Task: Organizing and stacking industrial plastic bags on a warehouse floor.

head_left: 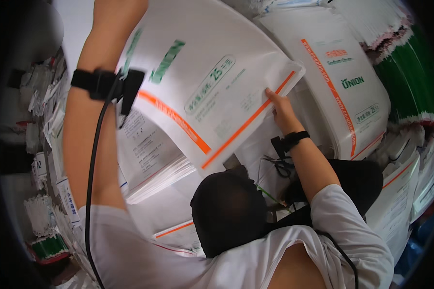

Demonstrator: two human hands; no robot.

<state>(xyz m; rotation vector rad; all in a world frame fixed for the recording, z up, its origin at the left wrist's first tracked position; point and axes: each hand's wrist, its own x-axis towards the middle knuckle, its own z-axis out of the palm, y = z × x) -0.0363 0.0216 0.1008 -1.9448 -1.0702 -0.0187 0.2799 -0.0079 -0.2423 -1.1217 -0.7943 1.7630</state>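
Note:
A large white woven sack (212,82) with orange stripes and green print is held up in front of me, its surface curving. My right hand (282,113) is closed on its right edge, with the thumb lying over the orange stripe. My left arm reaches up along the sack's left side. Only the back part of my left hand (123,7) shows at the top edge, and its fingers are out of sight. Below the sack lies a stack of printed white sacks (154,166). Black straps with devices sit at both wrists.
At the right stands a pile of similar white sacks (357,91), with green bundled sacks (412,77) beyond it. Black-handled scissors (282,167) lie near my right forearm. More folded sacks (38,212) crowd the left side. A black cable (92,173) runs along my left arm.

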